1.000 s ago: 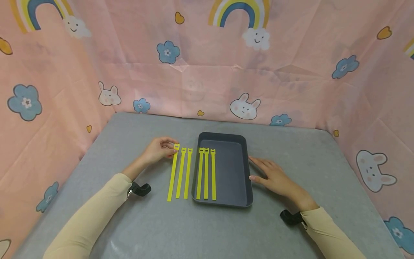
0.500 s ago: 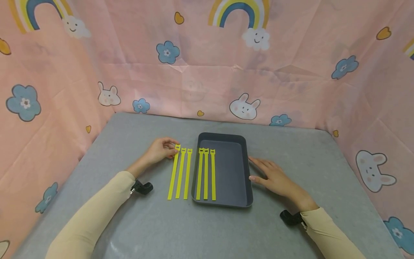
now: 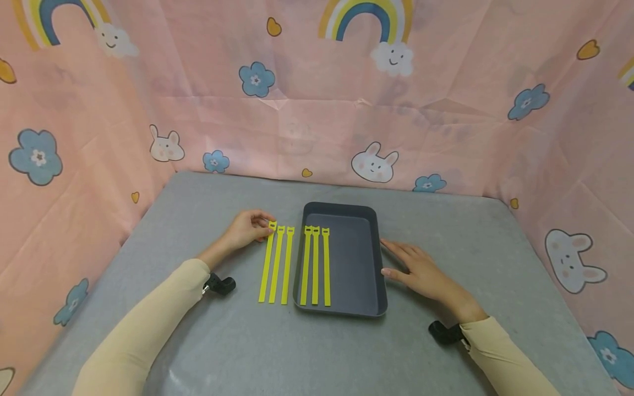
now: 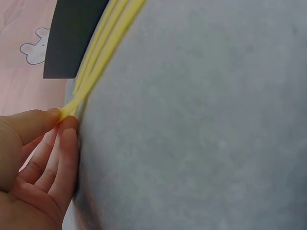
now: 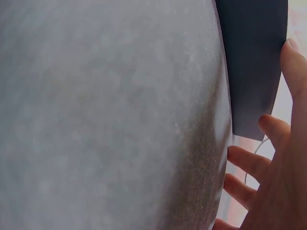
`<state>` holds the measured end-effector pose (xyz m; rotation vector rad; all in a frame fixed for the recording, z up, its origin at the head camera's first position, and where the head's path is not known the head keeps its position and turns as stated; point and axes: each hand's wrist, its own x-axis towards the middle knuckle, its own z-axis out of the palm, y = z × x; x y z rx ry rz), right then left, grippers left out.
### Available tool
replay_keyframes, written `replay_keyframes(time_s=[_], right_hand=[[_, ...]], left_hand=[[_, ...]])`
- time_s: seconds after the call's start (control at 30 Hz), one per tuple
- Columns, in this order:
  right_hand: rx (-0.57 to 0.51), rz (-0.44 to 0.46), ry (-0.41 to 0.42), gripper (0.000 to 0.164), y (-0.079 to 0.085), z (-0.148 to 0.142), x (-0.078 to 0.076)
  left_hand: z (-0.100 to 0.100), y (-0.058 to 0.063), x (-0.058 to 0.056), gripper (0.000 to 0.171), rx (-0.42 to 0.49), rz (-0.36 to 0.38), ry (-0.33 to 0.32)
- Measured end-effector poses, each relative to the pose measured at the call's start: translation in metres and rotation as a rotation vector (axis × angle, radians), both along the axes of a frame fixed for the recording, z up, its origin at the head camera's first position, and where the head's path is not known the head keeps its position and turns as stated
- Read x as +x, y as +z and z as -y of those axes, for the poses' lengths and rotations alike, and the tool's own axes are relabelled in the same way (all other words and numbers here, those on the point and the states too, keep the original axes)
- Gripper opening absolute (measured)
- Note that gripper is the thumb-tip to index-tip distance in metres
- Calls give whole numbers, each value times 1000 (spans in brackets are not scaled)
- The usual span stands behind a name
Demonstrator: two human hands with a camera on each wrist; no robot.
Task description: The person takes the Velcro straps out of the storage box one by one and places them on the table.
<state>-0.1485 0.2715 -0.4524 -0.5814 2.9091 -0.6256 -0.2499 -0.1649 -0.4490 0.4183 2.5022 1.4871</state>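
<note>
Left hand (image 3: 245, 227) pinches the leftmost yellow strap (image 3: 267, 264) by its slotted head, left of the dark tray (image 3: 354, 264) — looks light, thin, bendy, wider head likely the best hold — right hand (image 3: 423, 273) fingers outstretched at the tray's right wall.

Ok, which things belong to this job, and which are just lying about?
Seems part of the job:
Yellow strap, pinched by the left hand
Dark tray, right hand at its side
Two straps beside the tray
Three straps in the tray

Just around:
Pink backdrop
Black wrist devices
</note>
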Motion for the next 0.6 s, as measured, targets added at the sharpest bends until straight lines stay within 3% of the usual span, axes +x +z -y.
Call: replay_keyframes(time_s=[0.3,0.6], right_hand=[[7,-6,-1,74,0,0,0],[8,-8,2,74,2,1,1]], left_hand=[[1,-4,-2,28,-34,-42,14],[1,-10,-4,23,-104,-130,28]])
